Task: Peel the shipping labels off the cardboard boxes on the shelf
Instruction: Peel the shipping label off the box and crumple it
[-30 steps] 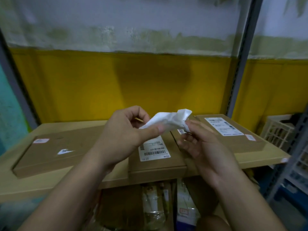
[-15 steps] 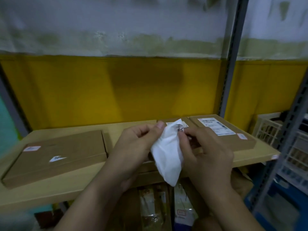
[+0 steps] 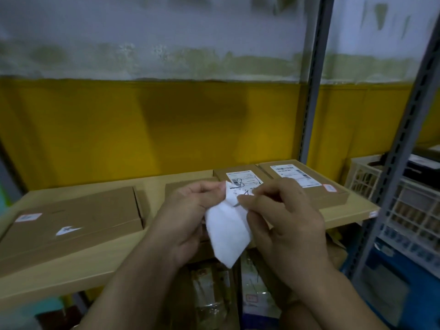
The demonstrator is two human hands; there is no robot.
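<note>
Label: you hold a crumpled white paper shipping label point(image 3: 226, 232) in the air between both hands, its lower point hanging below your grip.
Left hand: your left hand point(image 3: 188, 217) pinches the label's upper left edge between thumb and fingers.
Right hand: your right hand point(image 3: 285, 225) pinches the upper right edge, fingers curled.
Under the grip: a flat brown cardboard box point(image 3: 183, 186), mostly hidden by your hands.
Behind the grip: a second brown cardboard box point(image 3: 220, 173) bearing a white label with black handwriting point(image 3: 245, 181); right of it, a third brown box point(image 3: 333, 196) with a white printed label point(image 3: 294, 175).
Left of the grip: a wide flat brown box point(image 3: 95, 217) carrying a torn white scrap point(image 3: 67, 231).
Below all: the pale wooden shelf board point(image 3: 71, 277) bears the boxes.
Right of the grip: a white plastic crate point(image 3: 371, 177).
</note>
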